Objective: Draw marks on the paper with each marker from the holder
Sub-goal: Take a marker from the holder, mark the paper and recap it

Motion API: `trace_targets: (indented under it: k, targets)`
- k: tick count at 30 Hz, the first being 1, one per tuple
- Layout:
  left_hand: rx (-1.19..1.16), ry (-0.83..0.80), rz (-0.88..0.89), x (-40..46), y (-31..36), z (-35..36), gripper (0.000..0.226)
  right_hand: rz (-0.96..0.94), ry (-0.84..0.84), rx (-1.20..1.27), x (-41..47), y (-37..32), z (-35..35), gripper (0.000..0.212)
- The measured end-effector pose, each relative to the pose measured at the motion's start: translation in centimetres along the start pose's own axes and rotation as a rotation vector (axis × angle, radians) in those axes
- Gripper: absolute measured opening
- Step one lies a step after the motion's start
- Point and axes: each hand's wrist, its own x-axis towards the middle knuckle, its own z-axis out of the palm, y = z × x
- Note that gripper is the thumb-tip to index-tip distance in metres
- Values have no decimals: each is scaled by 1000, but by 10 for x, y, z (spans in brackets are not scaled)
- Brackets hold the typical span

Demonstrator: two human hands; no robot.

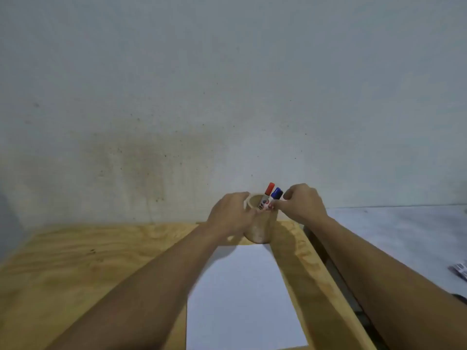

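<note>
Bare, makeshift work corner — raw plywood table (75,269), stained plaster wall (151,109), place otherwise unclear

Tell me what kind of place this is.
Probably a plain home or workshop desk against a wall: a bare plywood table, a stained, unpainted wall, and a sheet of paper with a wooden holder of markers.

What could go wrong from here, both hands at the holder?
1. The holder stands near the table's back right edge; a sideways tug by the right hand on the blue-capped marker might tip or shift it, though the left hand steadies its side.
2. The red-capped marker leans against the blue one and may get dragged out along with it.
3. The paper lies loose and may slide.
</note>
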Motion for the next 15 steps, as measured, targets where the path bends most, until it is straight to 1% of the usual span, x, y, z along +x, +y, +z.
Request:
trace_targets:
  k: [2, 6, 8, 11, 15]
  targets:
    - [-26, 17, -23, 5, 1, 6, 46, 45, -5, 81, 3, 1, 5, 51]
    - [-87, 45, -53, 8, 0, 18, 35, 86, -1, 174, 3, 3, 20, 39]
    - [-109, 59, -46, 8, -2, 20, 39, 90, 31, 212, 3, 4, 21, 34]
    - [-176, 92, -87, 9, -4, 22, 48, 86, 71, 266, 3, 5, 23, 26]
    - [-238, 94, -107, 9, -5, 23, 51, 121, 82, 394, 2, 2, 21, 21]
